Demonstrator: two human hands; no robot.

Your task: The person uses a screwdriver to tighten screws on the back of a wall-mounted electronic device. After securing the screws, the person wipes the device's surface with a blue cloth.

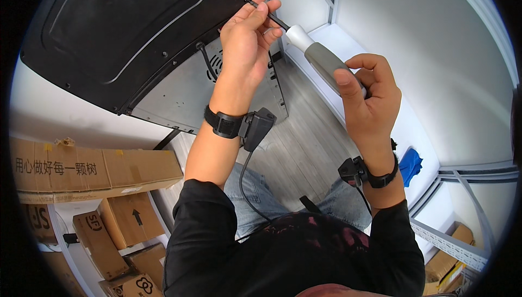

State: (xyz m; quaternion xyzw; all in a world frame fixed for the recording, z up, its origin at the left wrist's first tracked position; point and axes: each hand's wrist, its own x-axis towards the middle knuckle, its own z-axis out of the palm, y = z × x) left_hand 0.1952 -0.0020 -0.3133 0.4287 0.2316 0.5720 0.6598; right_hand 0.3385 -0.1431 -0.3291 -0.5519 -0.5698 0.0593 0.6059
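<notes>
A screwdriver with a thick grey and white handle (325, 57) and a dark shaft slants across the upper middle. My right hand (372, 98) is closed around the rear of its handle. Up at the tip end, my left hand (244, 38) pinches the shaft between thumb and fingers. The tip meets the right edge of a black panel (136, 30), at a small dark fastener. Whether the tip sits in the fastener is too small to tell. The panel belongs to a large appliance, whose grey metal face (174, 101) has a round vent and a black cable.
At the left, a long cardboard box (98, 172) lies above shelves holding several cartons (130, 218). A white shelf (353, 57) runs along the right, with a blue crumpled item (410, 165) on it. Wood-look floor (304, 128) shows between. Corded black devices are strapped to both wrists.
</notes>
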